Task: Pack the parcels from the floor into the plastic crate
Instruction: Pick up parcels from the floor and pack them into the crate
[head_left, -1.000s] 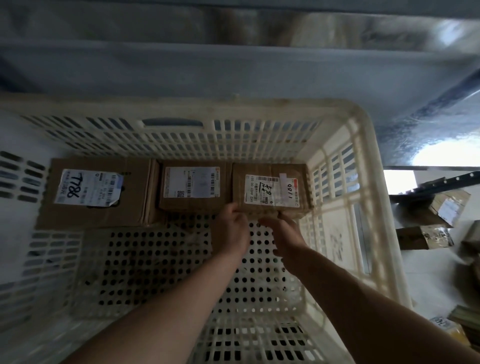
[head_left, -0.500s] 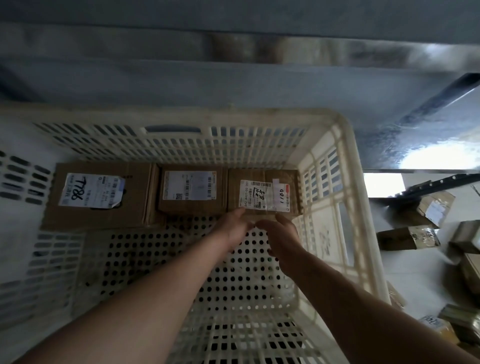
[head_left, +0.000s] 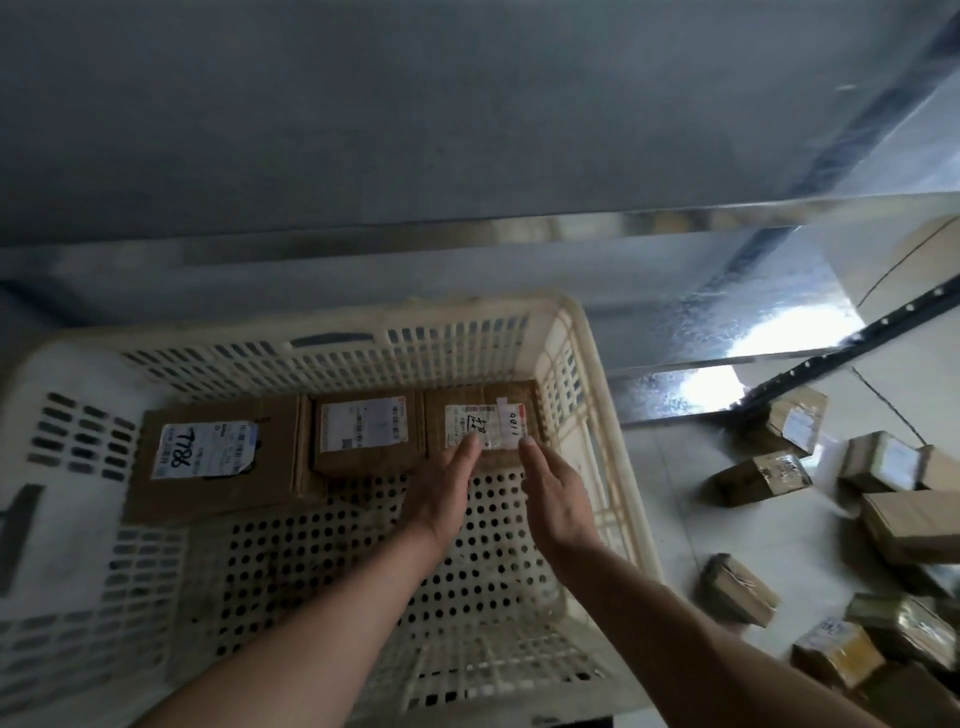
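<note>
In the far right corner of the plastic crate, a third parcel lies seated; left hand and right hand, fingers straight, holding nothing, touch it. Next, I'd judge, fetch from the floor parcels on the right.
</note>
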